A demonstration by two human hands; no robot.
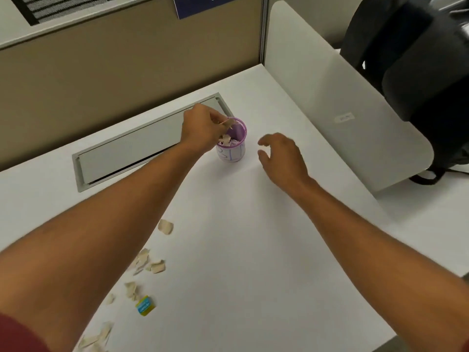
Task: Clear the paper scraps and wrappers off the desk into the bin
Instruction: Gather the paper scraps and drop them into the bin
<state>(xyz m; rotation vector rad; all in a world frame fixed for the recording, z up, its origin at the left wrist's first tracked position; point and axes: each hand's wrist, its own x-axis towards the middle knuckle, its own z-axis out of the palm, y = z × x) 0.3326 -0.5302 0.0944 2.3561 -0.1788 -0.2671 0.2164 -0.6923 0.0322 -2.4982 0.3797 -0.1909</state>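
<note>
A small purple-rimmed cup [234,153] serves as the bin and stands on the white desk [253,237]; several paper scraps lie inside it. My left hand [203,128] hovers over the cup's rim and pinches a torn paper scrap [228,123]. Just right of the cup, my right hand [281,156] hangs with loosely curled fingers and holds nothing. More torn scraps lie on the desk: one [165,226] alone, a cluster [149,262] nearer me, others [132,289] lower left. A small yellow and blue wrapper [145,305] lies by them.
A grey cable flap [142,146] is set into the desk behind the cup. A tan partition [127,59] rises at the back and a white divider [342,110] on the right, with a black backpack [418,72] beyond it.
</note>
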